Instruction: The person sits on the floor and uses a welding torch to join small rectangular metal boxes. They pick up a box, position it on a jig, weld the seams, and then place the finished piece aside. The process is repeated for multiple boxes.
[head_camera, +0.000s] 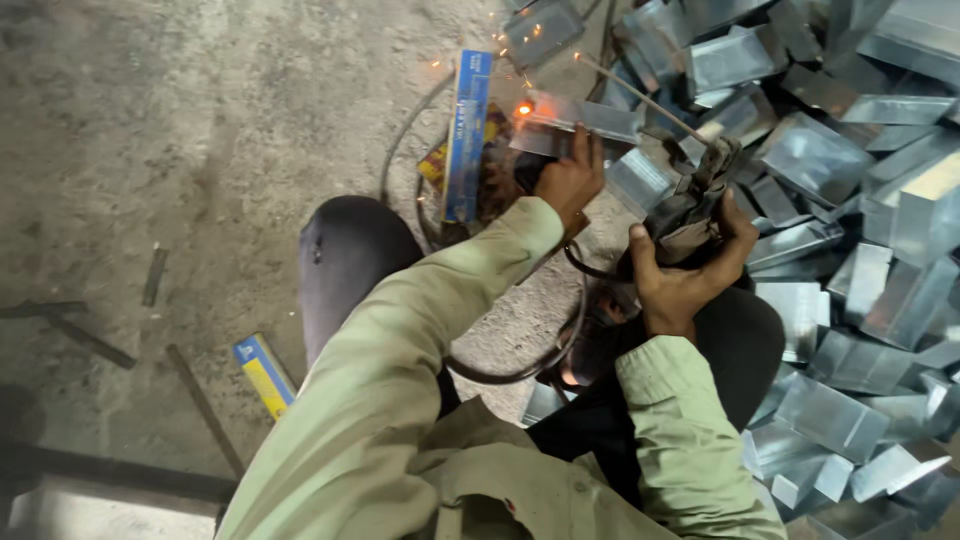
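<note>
My left hand (570, 182) presses down on a folded grey sheet-metal piece (575, 122) lying on the concrete floor. A glowing orange spot with sparks (523, 109) sits at that piece's left end. My right hand (685, 280) grips a worn electrode holder (695, 200), and a thin welding rod (640, 100) runs up-left from it, its tip clear of the glowing spot. Both arms are in pale green sleeves, and my dark-trousered knees are drawn up below them.
A heap of several shiny sheet-metal boxes (850, 200) fills the right side. A long blue electrode box (466, 135) stands by the glowing spot, and another blue-yellow box (263, 375) lies lower left. A black cable (520, 365) loops between my knees. Metal strips (90, 340) lie at left.
</note>
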